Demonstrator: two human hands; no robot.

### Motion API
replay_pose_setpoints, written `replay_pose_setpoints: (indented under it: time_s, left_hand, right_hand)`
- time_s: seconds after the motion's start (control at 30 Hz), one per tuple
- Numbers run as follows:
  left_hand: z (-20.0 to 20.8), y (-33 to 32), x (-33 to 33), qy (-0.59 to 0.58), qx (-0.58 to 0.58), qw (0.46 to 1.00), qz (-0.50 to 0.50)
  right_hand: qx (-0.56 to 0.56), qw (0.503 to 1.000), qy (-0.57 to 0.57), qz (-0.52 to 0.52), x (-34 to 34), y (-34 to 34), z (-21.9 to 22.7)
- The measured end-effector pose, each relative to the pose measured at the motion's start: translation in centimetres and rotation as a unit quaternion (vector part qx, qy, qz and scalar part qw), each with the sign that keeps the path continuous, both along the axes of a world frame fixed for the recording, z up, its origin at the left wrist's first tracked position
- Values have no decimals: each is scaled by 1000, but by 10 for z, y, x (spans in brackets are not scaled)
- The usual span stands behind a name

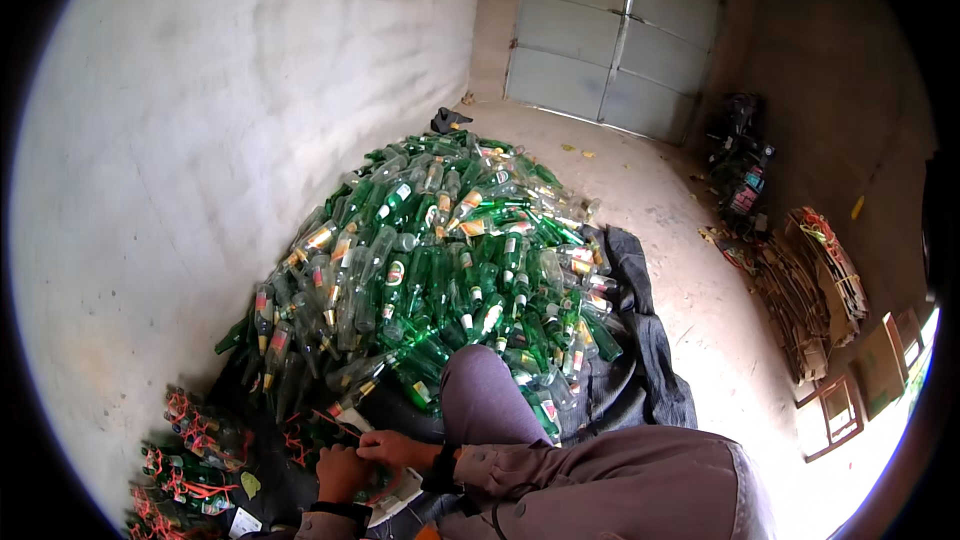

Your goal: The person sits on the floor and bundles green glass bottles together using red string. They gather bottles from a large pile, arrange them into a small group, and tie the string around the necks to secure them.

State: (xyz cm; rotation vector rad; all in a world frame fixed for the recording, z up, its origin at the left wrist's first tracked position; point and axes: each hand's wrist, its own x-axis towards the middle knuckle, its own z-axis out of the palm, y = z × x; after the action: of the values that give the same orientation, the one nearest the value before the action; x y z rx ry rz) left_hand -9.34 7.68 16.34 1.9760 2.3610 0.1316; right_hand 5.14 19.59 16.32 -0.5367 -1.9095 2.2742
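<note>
My right hand [393, 448] is closed, with a red string [345, 427] running up to its fingertips. Right beside it, my left hand [342, 473] is curled shut; what its fingers hold is hidden. Both hands are low in the view, over a bundle of green bottles [308, 437] wrapped in the same red string. Part of a whitish object [403, 490] shows under my right wrist. To the left stand more tied bundles of green bottles [195, 480] with red string around them.
A large heap of green and clear glass bottles [430, 260] lies ahead on a dark sheet [645, 340], against a pale wall [250, 90]. Flattened cardboard [790, 310], wooden frames [840, 410] and a motorbike [740, 160] line the right side. A metal door [615, 35] is at the back.
</note>
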Motion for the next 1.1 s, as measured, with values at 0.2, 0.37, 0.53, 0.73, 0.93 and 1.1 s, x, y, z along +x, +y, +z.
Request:
replay_pose_setpoints:
  time_s: [0.2,0.37,0.53,0.73,0.93,1.1]
  left_hand:
    - [7,-4,6,-18,-1,1000,21]
    - [-12,-3,-4,-16,-11,998,67]
    - [11,-2,3,-41,-30,998,46]
    - [37,-9,12,-80,-35,991,100]
    - [36,-11,8,-119,-51,984,123]
    - [40,-12,9,-130,-57,983,117]
  right_hand:
    - [-139,990,-33,-5,3,-7,9]
    - [-140,989,-41,-28,-15,-10,-7]
    - [527,786,325,-5,-12,16,-36]
    - [25,999,-29,11,0,1,21]
    - [-107,989,-99,12,0,1,27]
    - [-127,984,-115,46,6,9,31]
